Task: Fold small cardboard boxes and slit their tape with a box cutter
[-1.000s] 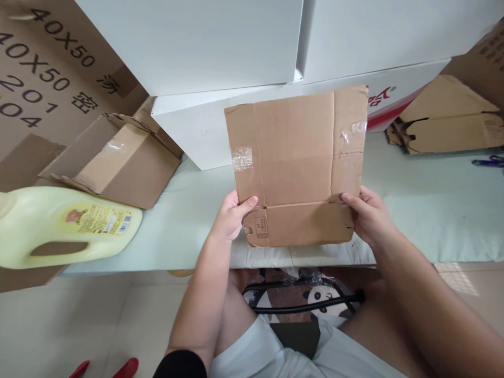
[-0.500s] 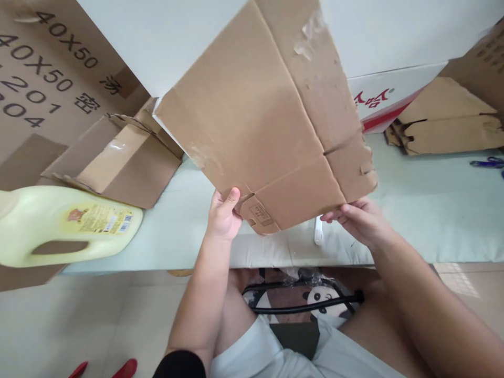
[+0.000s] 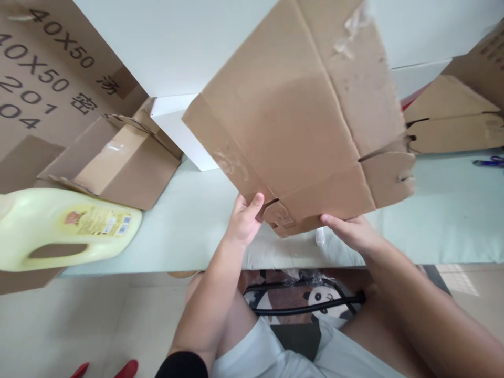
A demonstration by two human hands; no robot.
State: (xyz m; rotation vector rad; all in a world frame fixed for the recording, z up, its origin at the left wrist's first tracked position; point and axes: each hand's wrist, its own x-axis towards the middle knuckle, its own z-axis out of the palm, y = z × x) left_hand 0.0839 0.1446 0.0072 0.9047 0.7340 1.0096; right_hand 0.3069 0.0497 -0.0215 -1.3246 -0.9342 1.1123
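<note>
A creased, unfolded cardboard box [image 3: 291, 121] is held up and tilted in front of me, with flaps along its right and lower edges and strips of clear tape on it. My left hand [image 3: 244, 219] pinches its lower left edge, thumb on the near face. At the bottom edge my right hand [image 3: 350, 231] grips it with the thumb in front and the fingers hidden behind. Just below the cardboard lies a small white object [image 3: 320, 237], partly covered, its kind unclear.
On the left stand an open carton [image 3: 134, 173], a pale yellow jug [image 3: 66, 226] and a large printed carton [image 3: 51, 68]. Folded cardboard [image 3: 452, 126] and purple-handled scissors [image 3: 489, 162] lie right on the green-covered table [image 3: 444, 226]. White boxes [image 3: 169, 47] stand behind.
Both hands have carried the cardboard to the right. Its right flaps have bent, and my right thumb now lies further left along the bottom edge.
</note>
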